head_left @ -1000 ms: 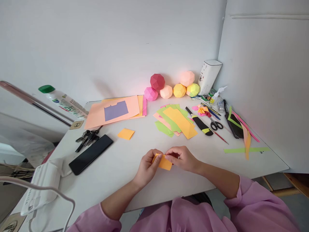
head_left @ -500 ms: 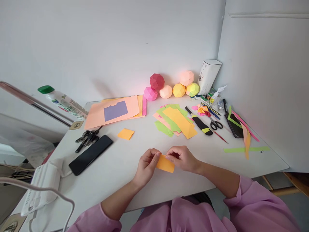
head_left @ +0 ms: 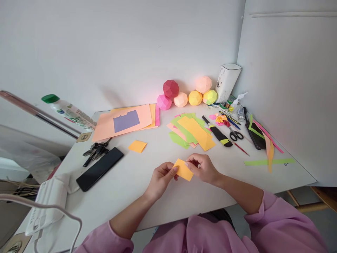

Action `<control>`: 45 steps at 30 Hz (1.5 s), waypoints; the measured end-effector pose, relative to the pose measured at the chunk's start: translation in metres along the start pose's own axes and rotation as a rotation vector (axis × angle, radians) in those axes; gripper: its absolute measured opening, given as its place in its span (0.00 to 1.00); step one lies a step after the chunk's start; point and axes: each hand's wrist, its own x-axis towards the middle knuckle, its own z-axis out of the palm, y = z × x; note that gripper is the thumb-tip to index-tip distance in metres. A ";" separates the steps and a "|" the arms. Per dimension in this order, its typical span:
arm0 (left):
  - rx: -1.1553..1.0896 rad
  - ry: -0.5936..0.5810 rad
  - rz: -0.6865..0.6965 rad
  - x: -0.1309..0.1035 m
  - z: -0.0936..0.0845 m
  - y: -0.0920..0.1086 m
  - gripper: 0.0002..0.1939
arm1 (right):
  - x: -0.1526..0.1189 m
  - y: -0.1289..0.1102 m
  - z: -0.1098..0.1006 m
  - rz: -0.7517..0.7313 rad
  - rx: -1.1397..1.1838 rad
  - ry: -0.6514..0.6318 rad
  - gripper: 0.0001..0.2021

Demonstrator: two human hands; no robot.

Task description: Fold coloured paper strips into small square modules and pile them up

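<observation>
In the head view, a person in a mauve top [head_left: 205, 235] is holding a small orange paper piece [head_left: 184, 170] above a white table [head_left: 116, 207]. The left hand [head_left: 160, 180] is clamping the paper's left side between thumb and fingers; the right hand [head_left: 204, 169] is pinching its upper right edge, its grip underneath partly hiding. A second orange piece [head_left: 137, 146] is lying ahead and to the left of the fingers, while a pile of coloured paper [head_left: 195, 131] is spreading straight beyond them. Farther right of the fingertips, a cutter [head_left: 218, 135] and scissors [head_left: 236, 136] are resting side by side. Fingers pulling unevenly would be risking a tear or a crooked crease, as the thin sheet is appearing to offer little resistance; a slackening left thumb would be letting it slip or twist.
</observation>
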 end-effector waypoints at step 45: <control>0.241 -0.170 0.043 -0.007 0.007 -0.011 0.13 | -0.005 0.000 0.005 -0.141 0.050 0.157 0.07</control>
